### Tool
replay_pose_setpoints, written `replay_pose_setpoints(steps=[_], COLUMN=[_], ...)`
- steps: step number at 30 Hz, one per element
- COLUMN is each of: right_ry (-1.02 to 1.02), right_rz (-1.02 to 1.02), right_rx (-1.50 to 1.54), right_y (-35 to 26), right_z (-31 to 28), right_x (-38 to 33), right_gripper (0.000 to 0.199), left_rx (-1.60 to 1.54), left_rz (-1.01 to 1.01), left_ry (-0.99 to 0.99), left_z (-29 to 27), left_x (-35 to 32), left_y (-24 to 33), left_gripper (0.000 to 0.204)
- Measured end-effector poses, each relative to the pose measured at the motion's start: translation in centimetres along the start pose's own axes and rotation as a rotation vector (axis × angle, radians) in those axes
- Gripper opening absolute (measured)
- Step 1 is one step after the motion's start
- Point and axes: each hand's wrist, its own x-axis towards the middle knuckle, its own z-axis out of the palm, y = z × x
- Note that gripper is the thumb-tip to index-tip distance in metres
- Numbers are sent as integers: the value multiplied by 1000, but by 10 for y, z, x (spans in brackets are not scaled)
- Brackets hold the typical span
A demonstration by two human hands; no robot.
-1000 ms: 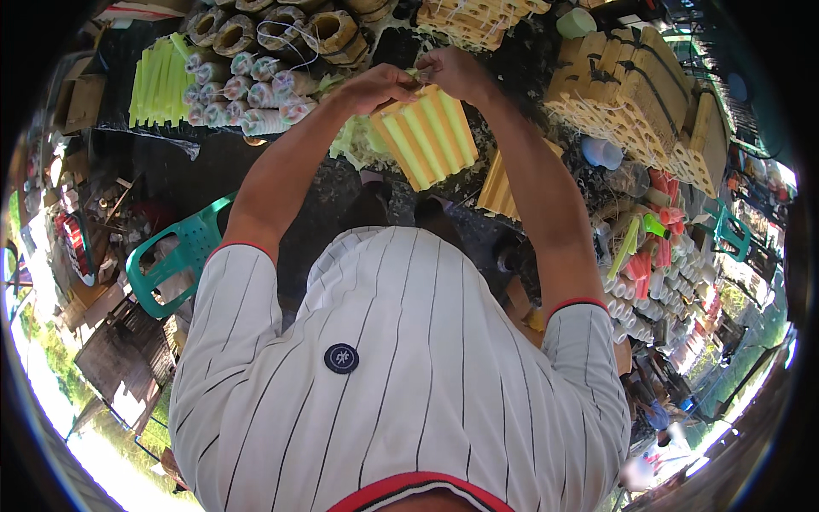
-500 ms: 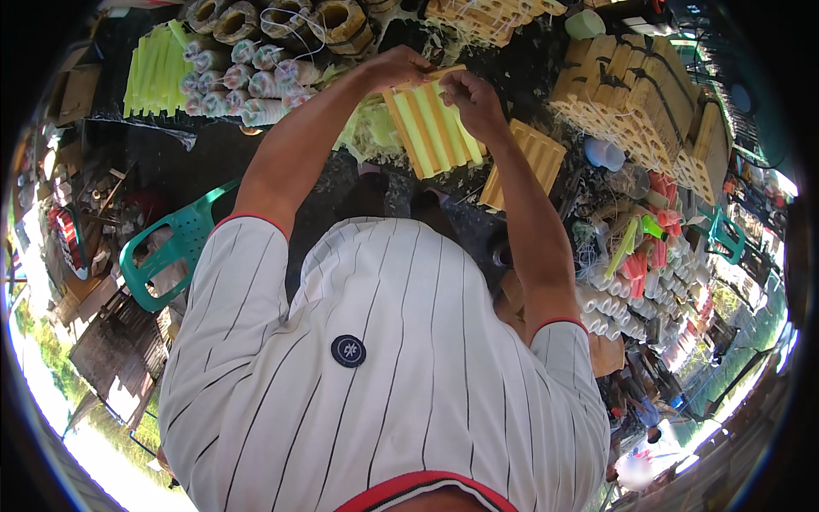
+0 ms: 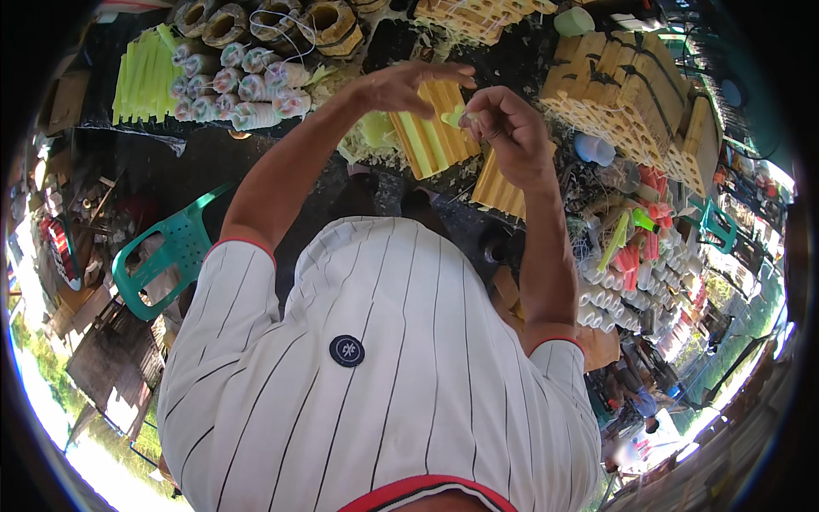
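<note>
A grooved wooden block [image 3: 445, 147] lies on the dark worktable ahead of me, with lime-green sticks [image 3: 415, 142] in its grooves. My left hand [image 3: 415, 87] is over the block's far left part, fingers spread and apart, holding nothing that I can see. Just right of it, my right hand [image 3: 509, 126] pinches a lime-green piece [image 3: 455, 116] between thumb and fingers. Most of that piece's shape is hidden, so its length is unclear. A second grooved wooden block [image 3: 499, 189] lies partly under my right wrist.
Pale green shavings [image 3: 375, 132] heap left of the block. Wrapped rolls [image 3: 254, 88] and lime-green sticks [image 3: 143, 78] are stacked at far left. Bundled wooden blocks [image 3: 616, 98] stand at right, near a pale blue cup [image 3: 595, 149]. A green chair [image 3: 171, 256] stands left.
Both hands have come off the block's far edge. My left fingers have spread; my right hand has moved right and nearer, pinching the lime-green piece. Fewer green sticks show in the block.
</note>
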Motion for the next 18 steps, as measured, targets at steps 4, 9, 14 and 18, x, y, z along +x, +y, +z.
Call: replay_pose_setpoints(steps=[4, 9, 14, 18], right_ry=[93, 386, 730, 1076], right_rz=[-156, -496, -46, 118], right_rx=[-4, -932, -273, 288], right_y=[-24, 0, 97, 161], right_z=[8, -1, 47, -13], right_x=[22, 35, 42, 68], right_gripper=[9, 15, 16, 10], left_rx=[-61, -200, -174, -65], left_rz=[-95, -341, -698, -793], left_ry=[97, 257, 158, 44], left_z=[46, 55, 30, 30], left_x=[-25, -44, -56, -83], left_y=[68, 75, 71, 29], left_gripper=[37, 27, 28, 28])
